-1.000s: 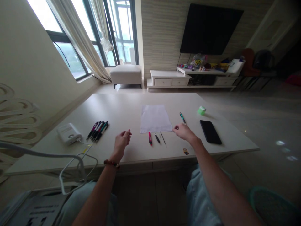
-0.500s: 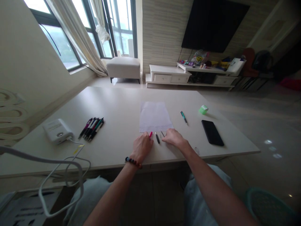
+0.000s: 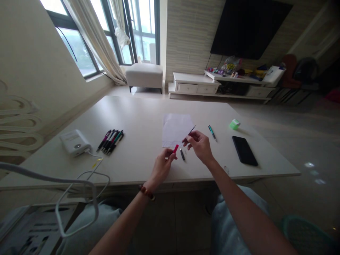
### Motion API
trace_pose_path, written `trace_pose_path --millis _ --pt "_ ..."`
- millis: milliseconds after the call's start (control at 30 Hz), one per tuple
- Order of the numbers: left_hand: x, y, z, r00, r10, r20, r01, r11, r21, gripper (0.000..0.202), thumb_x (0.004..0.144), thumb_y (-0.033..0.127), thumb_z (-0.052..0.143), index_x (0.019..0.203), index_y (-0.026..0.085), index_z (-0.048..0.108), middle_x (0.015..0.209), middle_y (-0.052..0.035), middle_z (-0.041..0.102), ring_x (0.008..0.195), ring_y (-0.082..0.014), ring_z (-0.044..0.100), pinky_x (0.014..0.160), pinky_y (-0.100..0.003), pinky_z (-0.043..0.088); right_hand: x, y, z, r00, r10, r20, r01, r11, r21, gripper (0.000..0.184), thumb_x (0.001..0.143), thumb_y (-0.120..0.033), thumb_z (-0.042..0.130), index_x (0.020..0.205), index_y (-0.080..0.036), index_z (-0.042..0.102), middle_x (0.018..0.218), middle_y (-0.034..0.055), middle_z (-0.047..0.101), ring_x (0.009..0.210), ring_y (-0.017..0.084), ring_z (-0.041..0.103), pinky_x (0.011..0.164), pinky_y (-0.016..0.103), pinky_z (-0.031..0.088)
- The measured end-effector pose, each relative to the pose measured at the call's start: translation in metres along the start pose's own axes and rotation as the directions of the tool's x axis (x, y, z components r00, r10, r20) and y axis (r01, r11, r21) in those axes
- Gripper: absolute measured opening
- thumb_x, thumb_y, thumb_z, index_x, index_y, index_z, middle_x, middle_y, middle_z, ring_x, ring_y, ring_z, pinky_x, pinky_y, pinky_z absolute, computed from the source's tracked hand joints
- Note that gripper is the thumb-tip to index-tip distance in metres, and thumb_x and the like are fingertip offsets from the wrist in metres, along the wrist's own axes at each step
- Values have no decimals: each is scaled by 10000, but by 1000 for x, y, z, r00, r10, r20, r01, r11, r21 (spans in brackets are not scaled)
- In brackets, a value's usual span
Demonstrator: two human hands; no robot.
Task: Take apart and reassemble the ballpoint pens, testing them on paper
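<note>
Between the fingers of my left hand [image 3: 162, 163] is a pink pen barrel [image 3: 175, 148], its end pointing up and away. My right hand [image 3: 198, 144] pinches a thin dark pen refill [image 3: 192, 129], tilted above the right edge of a white sheet of paper [image 3: 176, 127]. On the table between my hands lies a dark pen part with a pointed tip [image 3: 182, 153]. A tiny piece, too small to name, lies just right of it. Past my right hand rests a teal pen [image 3: 211, 132].
Several pens [image 3: 110, 141] lie together on the left of the white table [image 3: 138, 131], beside a white box-shaped device [image 3: 75, 142] with a cable [image 3: 106, 177]. At the right are a black phone [image 3: 244, 150] and a small green-and-white object [image 3: 234, 124].
Both hands have risen from the table, the left with the pink barrel, the right with the refill. The dark tip part stays on the table. The view has shifted slightly.
</note>
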State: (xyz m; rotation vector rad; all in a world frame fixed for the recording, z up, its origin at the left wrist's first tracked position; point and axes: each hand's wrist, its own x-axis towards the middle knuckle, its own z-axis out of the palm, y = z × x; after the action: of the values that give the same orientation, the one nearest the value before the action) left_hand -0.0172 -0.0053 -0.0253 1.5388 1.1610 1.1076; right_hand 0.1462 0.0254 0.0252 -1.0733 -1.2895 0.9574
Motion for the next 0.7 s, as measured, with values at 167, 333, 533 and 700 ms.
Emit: trace_pose_path --millis 167,333,533,700 --pt "-4 0 -1 1000 1 13 -2 1000 26 233 833 412 517 854 183 555 803 -36 658 774 -167 636 692 -270 477 -7 -3 6 996 -65 -62 64 998 -27 197 769 -355 570 773 -161 535 691 44 673 558 133 627 452 215 491" --pt "-4 0 0 1000 0 15 0 1000 24 227 840 410 509 860 187 544 830 -39 648 783 -167 639 702 -273 484 -8 -1 5 999 -34 20 36 994 -103 202 767 -357 574 766 -157 551 698 49 670 577 146 634 462 225 493" --pt "-2 1 0 1000 20 16 -20 1000 13 216 835 399 521 859 186 551 821 -31 645 774 -162 641 718 -281 483 -11 0 5 994 -39 104 60 976 -209 238 746 -385 618 782 -150 623 760 60 666 666 161 630 475 217 474" --pt "-3 1 1 999 19 38 -18 999 -30 196 834 371 522 877 182 552 791 -23 618 739 -149 616 685 -266 474 -9 -1 5 994 -37 106 53 988 -147 298 754 -446 620 752 -148 633 660 35 630 560 136 587 452 220 451"
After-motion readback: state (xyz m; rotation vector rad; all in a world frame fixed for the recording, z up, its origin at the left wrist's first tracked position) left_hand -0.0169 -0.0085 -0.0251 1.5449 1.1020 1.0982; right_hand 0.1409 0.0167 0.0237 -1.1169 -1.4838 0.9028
